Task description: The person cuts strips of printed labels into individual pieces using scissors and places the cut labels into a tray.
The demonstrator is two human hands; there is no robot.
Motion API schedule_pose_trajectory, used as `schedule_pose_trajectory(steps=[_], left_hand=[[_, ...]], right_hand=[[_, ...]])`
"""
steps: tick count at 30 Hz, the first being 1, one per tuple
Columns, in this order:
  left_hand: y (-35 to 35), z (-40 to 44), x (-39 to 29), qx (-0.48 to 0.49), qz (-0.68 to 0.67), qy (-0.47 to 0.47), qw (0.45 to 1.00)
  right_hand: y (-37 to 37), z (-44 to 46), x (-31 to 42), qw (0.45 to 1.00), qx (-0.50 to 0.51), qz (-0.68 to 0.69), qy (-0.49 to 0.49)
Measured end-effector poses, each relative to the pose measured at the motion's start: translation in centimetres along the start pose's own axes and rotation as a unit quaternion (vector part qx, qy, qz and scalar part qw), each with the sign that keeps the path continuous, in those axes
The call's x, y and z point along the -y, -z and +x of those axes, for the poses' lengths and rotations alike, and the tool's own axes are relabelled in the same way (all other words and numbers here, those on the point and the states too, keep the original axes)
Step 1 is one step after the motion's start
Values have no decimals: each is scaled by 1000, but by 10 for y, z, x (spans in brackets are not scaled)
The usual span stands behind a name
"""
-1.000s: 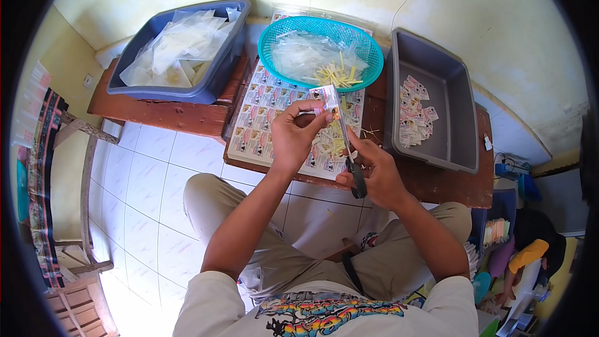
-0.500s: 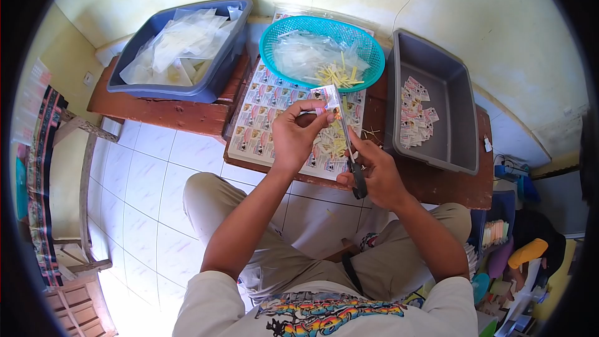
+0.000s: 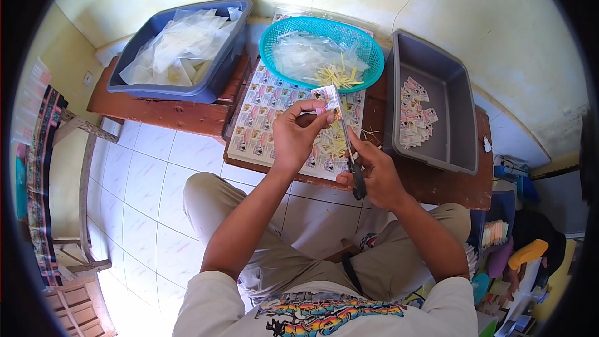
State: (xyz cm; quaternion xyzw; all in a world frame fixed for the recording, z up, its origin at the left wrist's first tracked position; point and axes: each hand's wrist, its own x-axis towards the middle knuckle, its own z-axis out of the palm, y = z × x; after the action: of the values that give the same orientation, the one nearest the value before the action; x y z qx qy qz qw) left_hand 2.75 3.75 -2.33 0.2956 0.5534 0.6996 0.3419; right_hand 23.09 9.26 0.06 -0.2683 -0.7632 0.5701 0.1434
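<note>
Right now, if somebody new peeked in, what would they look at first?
Probably the bright turquoise basket on the printed sheets, with clear plastic and yellow strips inside. Just in front, the left hand holds a printed piece while the right hand holds scissors at its edge. Then maybe the big tubs: the blue tub far left, heaped with whitish plastic, and the grey tub on the right.

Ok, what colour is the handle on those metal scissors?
The metal scissors' handle is black; head view.
</note>
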Motion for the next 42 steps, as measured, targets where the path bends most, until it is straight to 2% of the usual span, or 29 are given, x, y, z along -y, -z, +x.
schedule_pose_trajectory(steps=[7, 13, 15, 25, 27, 40, 42], left_hand=[[1, 0, 1, 1, -10, 6, 1000], [2, 0, 0, 3, -5, 11, 1000], [2, 1, 0, 3, -7, 11, 1000], [0, -1, 1, 11, -4, 4, 1000], [0, -2, 1, 14, -1, 5, 1000], [0, -1, 3, 18, -26, 6, 999], [1, -1, 3, 18, -23, 9, 1000]], right_hand=[[0, -1, 6, 1000, 5, 15, -15], [0, -1, -4, 1000, 2, -5, 29], [0, -1, 3, 999, 4, 29, -21], [-1, 1, 8, 996, -6, 78, -41], [-3, 2, 2, 996, -36, 82, 1], [-3, 1, -2, 996, -33, 82, -7], [-3, 3, -10, 997, -39, 55, 35]])
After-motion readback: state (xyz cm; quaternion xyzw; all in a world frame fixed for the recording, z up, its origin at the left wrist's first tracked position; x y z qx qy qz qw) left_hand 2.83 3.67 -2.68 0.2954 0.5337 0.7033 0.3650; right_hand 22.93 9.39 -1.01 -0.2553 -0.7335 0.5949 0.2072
